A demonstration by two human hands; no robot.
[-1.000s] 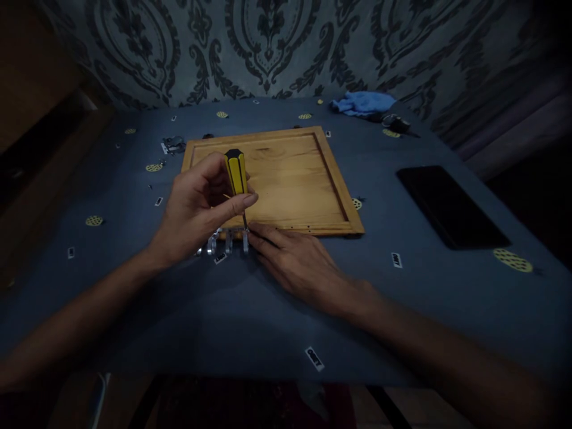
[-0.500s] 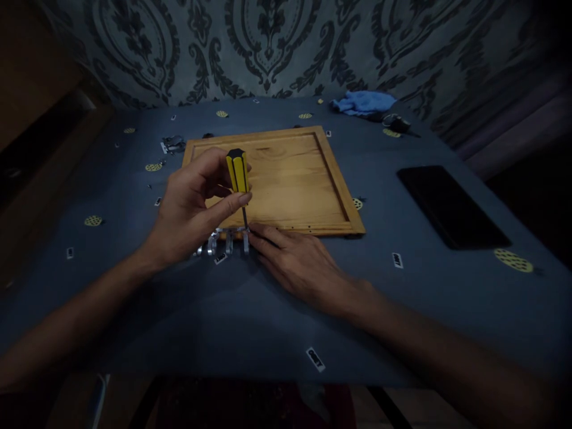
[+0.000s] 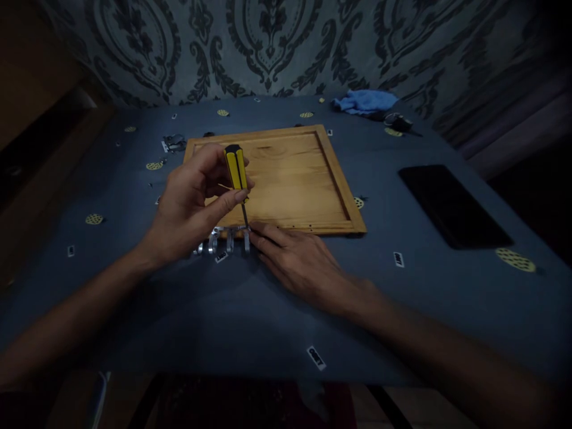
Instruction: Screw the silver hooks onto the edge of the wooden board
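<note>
Two hands on one small joint, dim light. Right hand (image 3: pixel 299 262) lies flat and spread on the table (image 3: pixel 268 322) toward its front edge, gripping nothing, fingertips (image 3: pixel 261 233) pressed just beside the screwdriver tip. Left hand (image 3: pixel 187 208) pinches the screwdriver (image 3: pixel 236 167) by its yellow-black handle, thumb and fingers closed round it. The shaft is upright, tip down on the metal hook strip (image 3: pixel 221 241) lying against the near edge of the wooden board (image 3: pixel 290 179), mid-table.

Risks:
- Tip slips out and jabs the right fingertips, since they sit right next to it.
- A high pinch on the handle likely gives weak down-force, so a slip is plausible.
- Strip looks only finger-pinned and could twist.
- Board looks unclamped and may slide toward the wall.

Phone (image 3: pixel 449 205) near the right edge and blue cloth (image 3: pixel 364 101) at the far right corner are well apart, no concern.
</note>
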